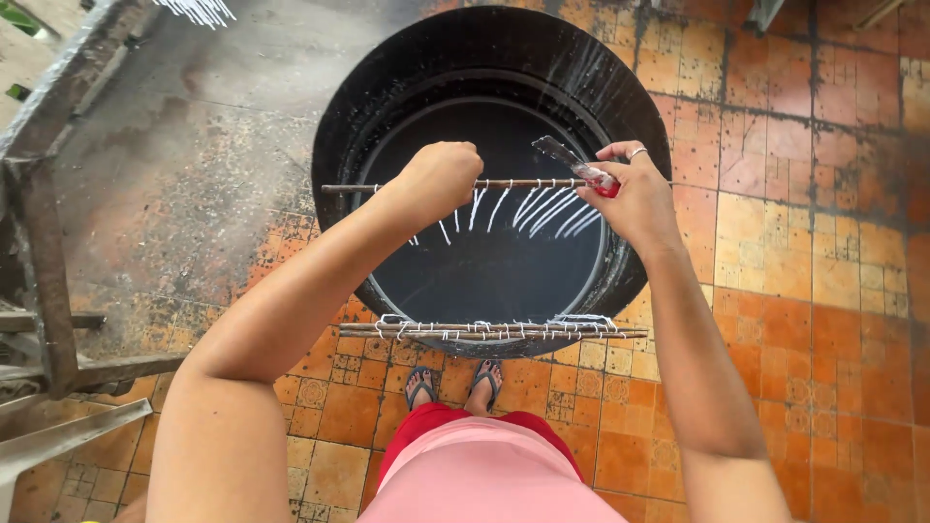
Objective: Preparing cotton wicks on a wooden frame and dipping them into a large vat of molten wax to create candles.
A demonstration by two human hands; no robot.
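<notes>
My left hand (441, 178) is closed around a thin wooden stick (513, 183) held level over a large black round vat (339, 126) of dark liquid. Several white strings (542, 208) hang from the stick toward the liquid. My right hand (635, 199) grips the stick's right end together with a small knife with a red handle (591, 174), its blade pointing up and left. A ring shows on one finger of that hand. A bundle of similar sticks wound with white string (489, 330) lies across the vat's near rim.
The floor is worn orange tile (823, 320), stained grey at the upper left. A rusty metal frame (44, 281) stands at the left edge. My feet in sandals (453, 384) are just before the vat.
</notes>
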